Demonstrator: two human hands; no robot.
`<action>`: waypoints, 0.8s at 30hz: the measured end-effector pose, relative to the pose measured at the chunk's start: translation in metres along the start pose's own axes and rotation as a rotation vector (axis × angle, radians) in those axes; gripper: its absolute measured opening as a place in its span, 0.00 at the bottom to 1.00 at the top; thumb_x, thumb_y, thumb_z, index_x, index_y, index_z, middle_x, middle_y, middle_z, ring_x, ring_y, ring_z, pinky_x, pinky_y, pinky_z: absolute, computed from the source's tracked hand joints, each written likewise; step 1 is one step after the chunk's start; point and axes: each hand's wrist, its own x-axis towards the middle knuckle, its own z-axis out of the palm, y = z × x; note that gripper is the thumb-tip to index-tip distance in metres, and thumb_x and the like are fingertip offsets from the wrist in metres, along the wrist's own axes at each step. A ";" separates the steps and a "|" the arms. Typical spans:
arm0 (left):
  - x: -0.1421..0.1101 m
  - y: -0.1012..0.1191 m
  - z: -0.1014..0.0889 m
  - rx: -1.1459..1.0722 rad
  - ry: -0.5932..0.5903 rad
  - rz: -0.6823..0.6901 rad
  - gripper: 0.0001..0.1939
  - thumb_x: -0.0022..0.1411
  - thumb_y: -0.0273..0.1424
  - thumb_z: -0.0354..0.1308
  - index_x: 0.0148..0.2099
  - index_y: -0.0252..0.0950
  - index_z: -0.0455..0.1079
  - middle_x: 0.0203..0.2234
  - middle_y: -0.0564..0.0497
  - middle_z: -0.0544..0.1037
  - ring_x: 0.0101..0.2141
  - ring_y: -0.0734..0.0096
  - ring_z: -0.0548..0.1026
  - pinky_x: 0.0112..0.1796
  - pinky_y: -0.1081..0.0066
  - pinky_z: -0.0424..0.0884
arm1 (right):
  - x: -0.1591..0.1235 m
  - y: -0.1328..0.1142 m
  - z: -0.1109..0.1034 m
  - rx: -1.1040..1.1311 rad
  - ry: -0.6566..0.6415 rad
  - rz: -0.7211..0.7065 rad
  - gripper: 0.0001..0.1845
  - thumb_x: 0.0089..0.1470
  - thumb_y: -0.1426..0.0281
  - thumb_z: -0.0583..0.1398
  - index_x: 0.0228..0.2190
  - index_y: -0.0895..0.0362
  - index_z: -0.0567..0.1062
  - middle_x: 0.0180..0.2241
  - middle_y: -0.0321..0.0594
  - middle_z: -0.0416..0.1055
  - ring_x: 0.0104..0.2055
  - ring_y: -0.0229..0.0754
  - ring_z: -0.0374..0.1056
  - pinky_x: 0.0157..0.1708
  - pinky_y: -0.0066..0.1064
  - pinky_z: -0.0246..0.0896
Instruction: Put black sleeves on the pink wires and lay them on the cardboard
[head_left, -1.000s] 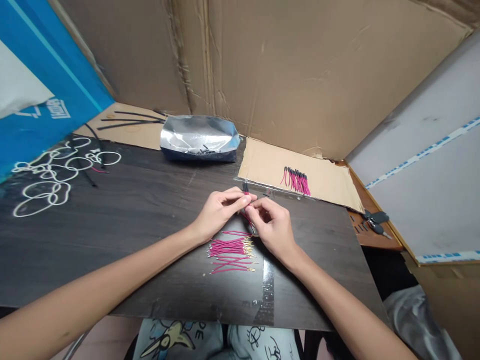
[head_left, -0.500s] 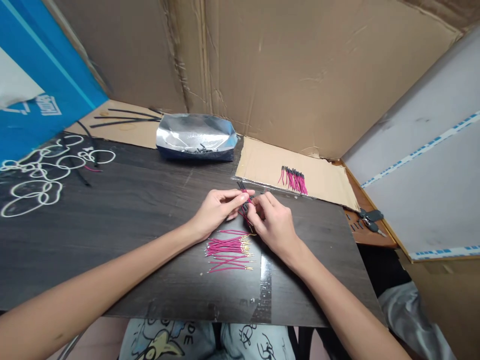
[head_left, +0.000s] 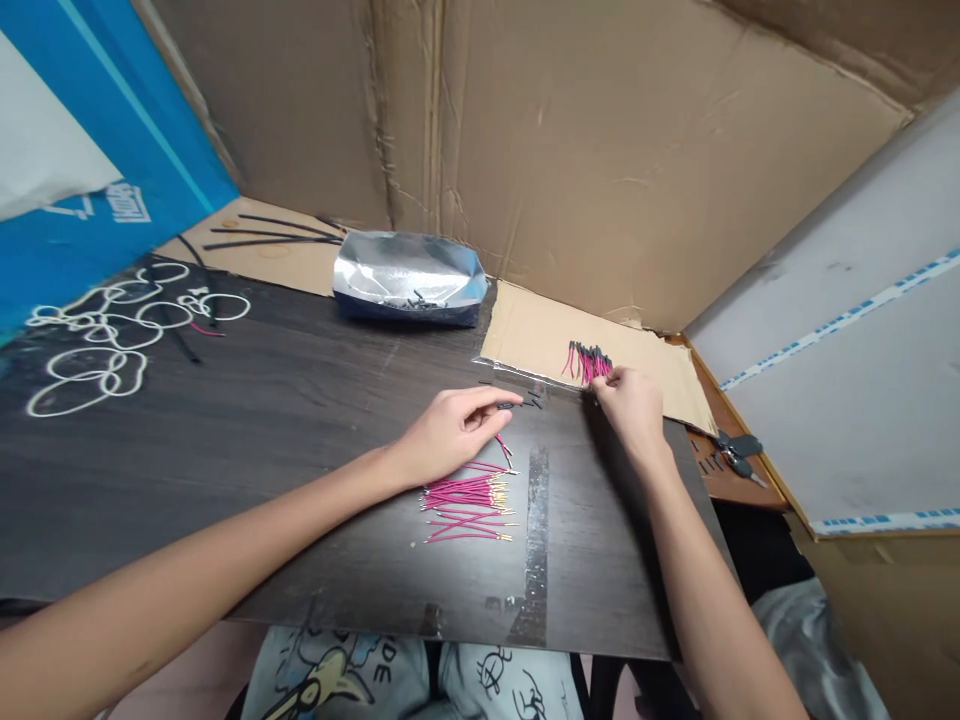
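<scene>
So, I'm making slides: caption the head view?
Right hand at black-ended pink wires on cardboard, left hand near small black pieces.

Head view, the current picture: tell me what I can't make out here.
All in the head view:
Near ends of some black-tipped wires: hidden by the right hand; its grip is unclear.
Whether the left hand grips a black piece: too small to tell.
How many loose red wires there are: they overlap.
Inside bottom of the foil pouch: hidden by its front wall.
Printed clothing: cut off by the bottom edge.
</scene>
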 end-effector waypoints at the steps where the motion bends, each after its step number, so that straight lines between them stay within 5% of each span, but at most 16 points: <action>1: -0.001 -0.001 0.001 0.032 -0.002 0.045 0.16 0.70 0.32 0.57 0.53 0.33 0.80 0.30 0.53 0.77 0.26 0.77 0.65 0.30 0.72 0.62 | 0.001 -0.001 0.001 -0.014 -0.008 0.004 0.12 0.59 0.68 0.59 0.32 0.58 0.82 0.34 0.53 0.83 0.39 0.52 0.77 0.36 0.34 0.59; 8: -0.004 -0.007 0.003 0.122 -0.012 0.203 0.14 0.71 0.29 0.55 0.51 0.32 0.79 0.36 0.48 0.83 0.29 0.75 0.73 0.32 0.71 0.67 | 0.006 -0.008 0.004 -0.049 0.006 0.013 0.13 0.60 0.65 0.60 0.33 0.59 0.83 0.35 0.55 0.83 0.40 0.55 0.78 0.36 0.35 0.59; 15: 0.003 -0.004 -0.017 0.271 -0.188 0.169 0.09 0.66 0.31 0.57 0.40 0.35 0.78 0.22 0.56 0.70 0.25 0.74 0.67 0.31 0.70 0.63 | -0.013 -0.007 -0.006 0.146 0.149 -0.122 0.12 0.61 0.62 0.61 0.31 0.56 0.79 0.31 0.45 0.81 0.35 0.49 0.75 0.34 0.35 0.59; 20: 0.011 0.002 -0.040 0.324 -0.339 0.159 0.06 0.62 0.30 0.59 0.32 0.37 0.74 0.26 0.54 0.73 0.28 0.73 0.68 0.33 0.70 0.61 | -0.052 -0.021 -0.012 0.399 -0.217 -0.574 0.08 0.64 0.65 0.60 0.35 0.54 0.78 0.32 0.38 0.77 0.33 0.42 0.71 0.35 0.32 0.62; 24: 0.010 0.007 -0.046 0.326 -0.514 0.045 0.10 0.60 0.38 0.65 0.32 0.38 0.73 0.24 0.56 0.72 0.25 0.73 0.66 0.29 0.70 0.57 | -0.074 -0.035 -0.011 0.359 -0.372 -0.715 0.08 0.66 0.65 0.60 0.39 0.54 0.78 0.36 0.38 0.77 0.34 0.41 0.71 0.36 0.33 0.62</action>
